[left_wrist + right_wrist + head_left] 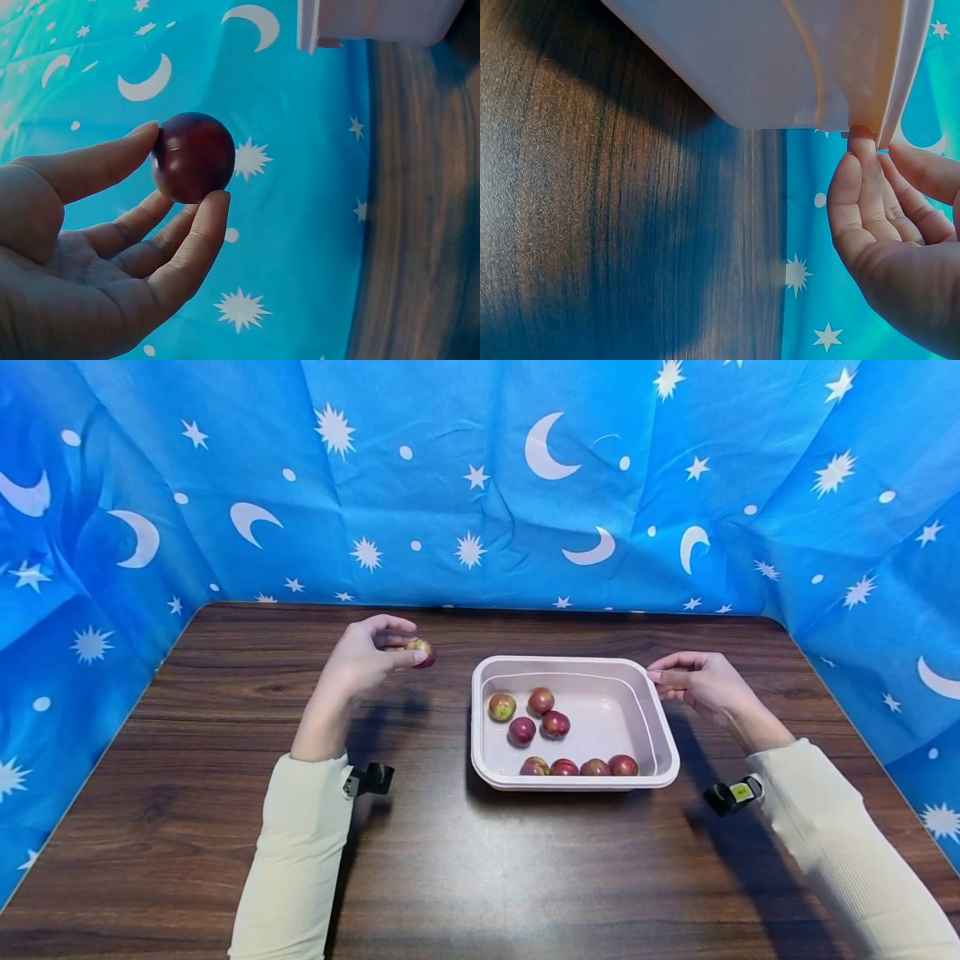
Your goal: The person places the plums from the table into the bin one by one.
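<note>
Two cream ribbed sleeves come in from the near edge, each with a small black camera strapped at the wrist. The left hand is raised above the bench, left of the tray, and pinches a small round plum between thumb and fingertips; the left wrist view shows its smooth, glossy, dark red skin, with the thumb on one side and the curled fingers on the other. The right hand holds the far right corner of the tray, its fingertips curled under the thin turned-out rim and the thumb over it.

The tray is a shallow, pale pink plastic rectangle with rounded corners and smooth walls. Inside lie eight more plums, red to green-yellow: four in a loose cluster near the middle and four in a row against the near wall.

The bench is dark brown wood with a long horizontal grain and rounded far corners. A creased blue cloth printed with white moons, stars and dots encloses it at the back and on both sides.
</note>
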Available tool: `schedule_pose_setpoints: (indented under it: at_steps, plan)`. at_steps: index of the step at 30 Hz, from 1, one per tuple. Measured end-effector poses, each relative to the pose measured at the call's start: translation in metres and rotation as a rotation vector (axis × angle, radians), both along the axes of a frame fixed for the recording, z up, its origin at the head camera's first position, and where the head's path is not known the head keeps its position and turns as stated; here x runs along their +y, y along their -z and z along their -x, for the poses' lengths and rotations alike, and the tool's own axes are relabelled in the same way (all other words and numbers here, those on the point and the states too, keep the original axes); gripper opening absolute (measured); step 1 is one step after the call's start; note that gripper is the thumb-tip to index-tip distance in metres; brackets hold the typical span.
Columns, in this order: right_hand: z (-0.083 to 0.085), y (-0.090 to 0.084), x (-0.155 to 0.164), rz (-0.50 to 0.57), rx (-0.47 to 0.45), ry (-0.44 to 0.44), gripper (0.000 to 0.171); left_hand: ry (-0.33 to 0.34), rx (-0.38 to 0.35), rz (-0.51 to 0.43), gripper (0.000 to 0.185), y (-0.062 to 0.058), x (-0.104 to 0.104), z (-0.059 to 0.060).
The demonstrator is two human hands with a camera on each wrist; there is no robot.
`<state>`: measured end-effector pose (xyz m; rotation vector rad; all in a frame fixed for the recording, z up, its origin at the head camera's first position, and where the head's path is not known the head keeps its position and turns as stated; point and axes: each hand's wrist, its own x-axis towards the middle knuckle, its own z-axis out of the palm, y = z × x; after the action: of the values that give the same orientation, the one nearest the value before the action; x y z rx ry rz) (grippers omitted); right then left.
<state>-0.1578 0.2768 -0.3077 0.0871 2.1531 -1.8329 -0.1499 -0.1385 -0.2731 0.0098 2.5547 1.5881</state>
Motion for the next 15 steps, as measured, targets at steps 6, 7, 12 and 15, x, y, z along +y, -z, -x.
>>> schedule_pose_setpoints:
  at_steps: [6, 7, 12, 15]
  plan:
    - [-0.0004, -0.0005, -0.0002, -0.001, -0.005, 0.002, 0.008, 0.017, 0.045, 0.004, 0.04, -0.0063, 0.0014, -0.0031]
    - [-0.0006, -0.0006, -0.0002, -0.004, -0.004, 0.001, 0.008, 0.017, 0.049, 0.005, 0.04, -0.0069, 0.0016, -0.0032]
    - [-0.0017, -0.0016, -0.0011, -0.002, -0.002, 0.0, 0.008, 0.016, 0.061, 0.023, 0.039, -0.0091, 0.0034, -0.0045]
    - [-0.0019, -0.0019, -0.0016, 0.01, -0.002, -0.001, 0.008, 0.016, 0.065, 0.034, 0.039, -0.0109, 0.0042, -0.0058]
